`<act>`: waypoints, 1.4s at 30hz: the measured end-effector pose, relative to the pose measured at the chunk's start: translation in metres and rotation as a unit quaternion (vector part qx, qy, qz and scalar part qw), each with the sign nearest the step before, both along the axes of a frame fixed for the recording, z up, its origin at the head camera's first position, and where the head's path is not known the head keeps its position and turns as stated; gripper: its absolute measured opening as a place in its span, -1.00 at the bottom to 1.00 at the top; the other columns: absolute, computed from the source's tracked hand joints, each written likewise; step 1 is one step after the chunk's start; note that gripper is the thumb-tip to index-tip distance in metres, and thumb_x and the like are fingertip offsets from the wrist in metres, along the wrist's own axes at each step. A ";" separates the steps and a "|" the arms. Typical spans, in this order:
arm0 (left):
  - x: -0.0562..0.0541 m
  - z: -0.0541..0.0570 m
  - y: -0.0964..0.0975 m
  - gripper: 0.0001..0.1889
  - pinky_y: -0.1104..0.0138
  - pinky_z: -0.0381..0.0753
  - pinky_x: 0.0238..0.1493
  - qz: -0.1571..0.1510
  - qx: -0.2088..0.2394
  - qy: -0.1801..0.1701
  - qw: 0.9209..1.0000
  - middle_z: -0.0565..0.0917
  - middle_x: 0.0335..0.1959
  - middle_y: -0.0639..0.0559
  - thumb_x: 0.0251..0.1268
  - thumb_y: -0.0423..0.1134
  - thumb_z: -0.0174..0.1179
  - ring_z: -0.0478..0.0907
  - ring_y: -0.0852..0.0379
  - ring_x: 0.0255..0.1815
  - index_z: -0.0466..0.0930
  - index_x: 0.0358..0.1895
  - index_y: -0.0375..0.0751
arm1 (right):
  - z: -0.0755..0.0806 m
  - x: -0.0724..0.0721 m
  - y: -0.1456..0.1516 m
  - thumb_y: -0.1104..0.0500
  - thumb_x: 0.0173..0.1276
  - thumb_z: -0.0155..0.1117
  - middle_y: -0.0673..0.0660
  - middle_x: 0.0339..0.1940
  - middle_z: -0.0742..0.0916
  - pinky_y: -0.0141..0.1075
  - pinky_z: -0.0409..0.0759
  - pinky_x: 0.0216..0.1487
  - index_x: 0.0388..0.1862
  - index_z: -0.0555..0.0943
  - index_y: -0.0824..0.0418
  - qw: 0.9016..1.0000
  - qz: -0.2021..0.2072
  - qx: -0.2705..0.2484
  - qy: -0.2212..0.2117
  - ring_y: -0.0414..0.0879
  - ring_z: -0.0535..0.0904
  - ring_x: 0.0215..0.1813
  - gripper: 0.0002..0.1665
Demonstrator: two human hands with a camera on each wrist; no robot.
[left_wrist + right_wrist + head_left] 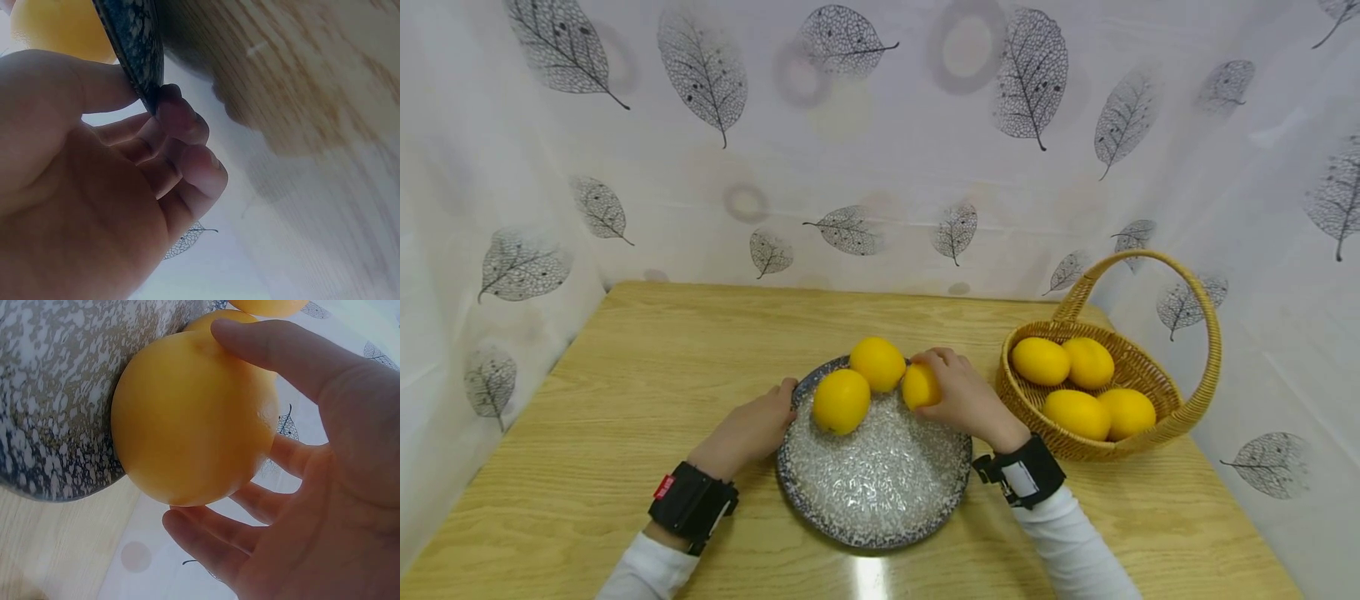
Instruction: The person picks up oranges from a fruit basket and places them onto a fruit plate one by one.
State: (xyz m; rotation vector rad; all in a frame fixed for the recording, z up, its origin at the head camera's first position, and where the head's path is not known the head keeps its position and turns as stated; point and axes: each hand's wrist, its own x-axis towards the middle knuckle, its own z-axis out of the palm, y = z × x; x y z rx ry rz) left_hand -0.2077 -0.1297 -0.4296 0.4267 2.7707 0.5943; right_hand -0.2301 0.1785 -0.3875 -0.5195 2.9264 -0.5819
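My right hand [964, 398] grips a yellow-orange, smooth orange [194, 419] over the far right part of a speckled grey plate [872, 483]. In the right wrist view its thumb lies across the fruit's top and the fingers curve round the far side. At the plate's left edge, my left hand [752, 429] pinches the dark rim [134, 47] between thumb and fingers. Two more oranges sit on the plate: one near the left rim [842, 402], the other at the back [877, 364], close beside the held one.
A wicker basket [1165, 433] with a tall handle stands right of the plate, with several oranges [1077, 414] inside. The wooden table [647, 375] reaches back to a white leaf-patterned curtain [880, 167], which also hangs along both sides.
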 end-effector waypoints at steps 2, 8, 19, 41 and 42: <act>0.001 0.000 0.000 -0.46 -0.17 0.43 0.46 0.001 0.001 -0.001 1.000 0.38 0.45 -0.50 0.63 -0.30 -0.09 0.39 -0.36 0.47 0.12 0.50 -0.53 | 0.001 0.000 -0.001 0.08 0.20 0.56 0.32 0.45 0.45 0.15 0.58 0.28 0.43 0.43 0.12 1.000 0.001 0.001 -0.002 0.26 0.44 0.37 -0.16; 0.002 -0.001 -0.001 -0.46 -0.17 0.43 0.46 0.002 0.003 -0.001 1.000 0.38 0.45 -0.50 0.63 -0.30 -0.09 0.39 -0.36 0.47 0.12 0.50 -0.53 | 0.001 0.000 -0.001 0.07 0.20 0.55 0.32 0.47 0.44 0.15 0.57 0.29 0.45 0.41 0.12 1.000 0.001 0.004 -0.009 0.27 0.42 0.41 -0.15; 0.002 -0.001 -0.002 -0.45 -0.17 0.39 0.49 0.003 0.010 -0.005 1.000 0.35 0.46 -0.51 0.63 -0.30 -0.10 0.36 -0.37 0.49 0.09 0.52 -0.55 | 0.003 -0.003 0.000 0.06 0.22 0.53 0.32 0.45 0.45 0.11 0.60 0.25 0.45 0.41 0.12 1.000 0.010 0.010 -0.015 0.26 0.44 0.37 -0.16; -0.001 -0.006 -0.003 -0.46 -0.16 0.46 0.44 -0.008 0.002 0.011 1.000 0.39 0.44 -0.51 0.63 -0.30 -0.09 0.41 -0.36 0.45 0.11 0.50 -0.55 | 0.012 -0.004 0.004 -0.12 0.50 0.24 0.34 0.50 0.42 0.20 0.52 0.39 0.49 0.36 0.18 0.999 0.019 0.000 -0.033 0.32 0.39 0.45 -0.28; -0.001 -0.005 -0.004 -0.46 -0.16 0.46 0.43 -0.009 0.002 0.014 1.000 0.39 0.43 -0.51 0.63 -0.30 -0.09 0.41 -0.36 0.45 0.11 0.49 -0.55 | 0.014 -0.004 0.005 -0.12 0.52 0.22 0.35 0.51 0.40 0.22 0.49 0.41 0.50 0.35 0.19 0.999 0.019 -0.003 -0.037 0.32 0.37 0.47 -0.28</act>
